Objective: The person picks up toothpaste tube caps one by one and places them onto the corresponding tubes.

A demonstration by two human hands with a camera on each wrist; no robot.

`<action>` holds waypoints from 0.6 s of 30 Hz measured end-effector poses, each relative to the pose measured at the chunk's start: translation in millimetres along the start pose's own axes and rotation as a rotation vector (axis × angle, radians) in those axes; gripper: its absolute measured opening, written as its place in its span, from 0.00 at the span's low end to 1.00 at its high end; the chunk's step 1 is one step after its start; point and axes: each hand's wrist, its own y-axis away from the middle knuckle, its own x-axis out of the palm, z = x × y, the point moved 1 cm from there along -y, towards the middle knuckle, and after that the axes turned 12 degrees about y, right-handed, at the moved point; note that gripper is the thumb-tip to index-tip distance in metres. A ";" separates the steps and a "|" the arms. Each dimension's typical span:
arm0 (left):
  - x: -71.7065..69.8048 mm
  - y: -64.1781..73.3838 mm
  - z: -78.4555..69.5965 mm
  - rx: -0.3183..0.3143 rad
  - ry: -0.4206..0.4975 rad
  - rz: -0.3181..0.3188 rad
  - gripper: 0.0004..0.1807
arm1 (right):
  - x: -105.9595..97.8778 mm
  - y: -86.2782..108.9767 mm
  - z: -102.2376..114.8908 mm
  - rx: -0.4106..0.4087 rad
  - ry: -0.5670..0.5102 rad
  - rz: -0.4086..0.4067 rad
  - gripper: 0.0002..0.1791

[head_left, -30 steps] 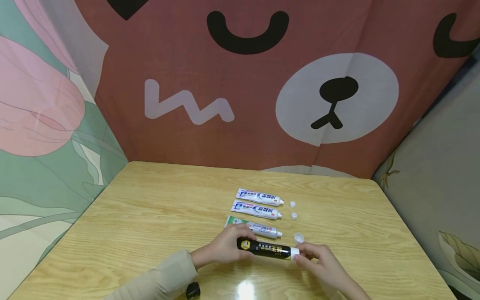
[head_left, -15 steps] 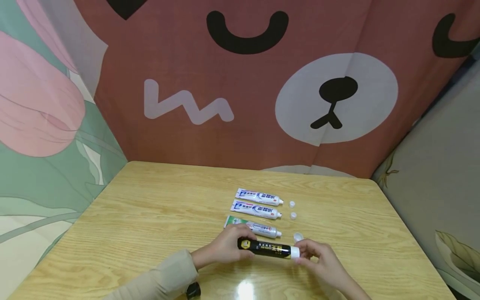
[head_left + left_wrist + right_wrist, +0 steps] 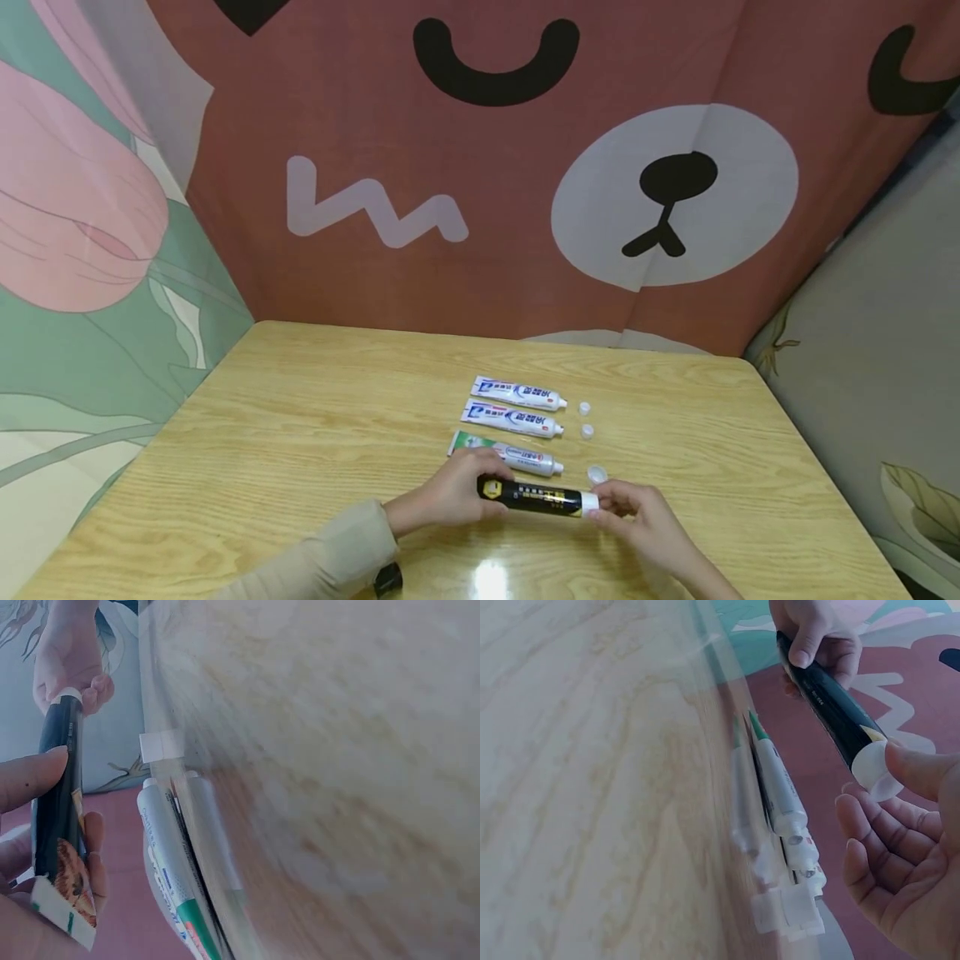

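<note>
My left hand (image 3: 459,487) grips a black toothpaste tube (image 3: 542,498) with gold lettering near its flat end. The tube lies nearly level, raised over the table, its white cap (image 3: 590,504) pointing right. At that cap, my right hand (image 3: 643,523) pinches with thumb and fingertips. In the right wrist view the thumb presses the side of the cap (image 3: 871,766), with the other fingers curled below. Just behind the hands lies a green and silver toothpaste tube (image 3: 528,459), its left part overlapped by the left hand. A round white cap (image 3: 597,475) rests near its nozzle.
Two white and blue toothpaste tubes (image 3: 517,394) lie in parallel farther back, nozzles to the right. Two small white caps (image 3: 585,408) sit beside those nozzles. A small black object (image 3: 387,578) shows by the left sleeve. Patterned cloth hangs behind the wooden table (image 3: 315,383).
The right fingers shift slightly at the white cap, drawing off a little and then closing in on it again. The black tube and the left hand stay almost in place.
</note>
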 end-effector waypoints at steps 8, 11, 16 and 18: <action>-1.5 0.1 5.2 -0.022 -0.011 0.006 0.17 | -0.9 0.5 -1.0 0.109 -0.047 0.041 0.07; -2.0 0.3 8.1 -0.051 0.016 0.018 0.15 | -1.2 1.0 -1.4 0.133 -0.061 0.053 0.08; -3.0 -0.5 13.0 -0.090 0.045 0.045 0.14 | -1.1 0.9 -2.3 0.166 -0.079 0.062 0.09; -3.1 -0.6 15.9 -0.103 0.052 0.050 0.14 | -0.9 1.2 -2.7 0.185 -0.082 0.065 0.09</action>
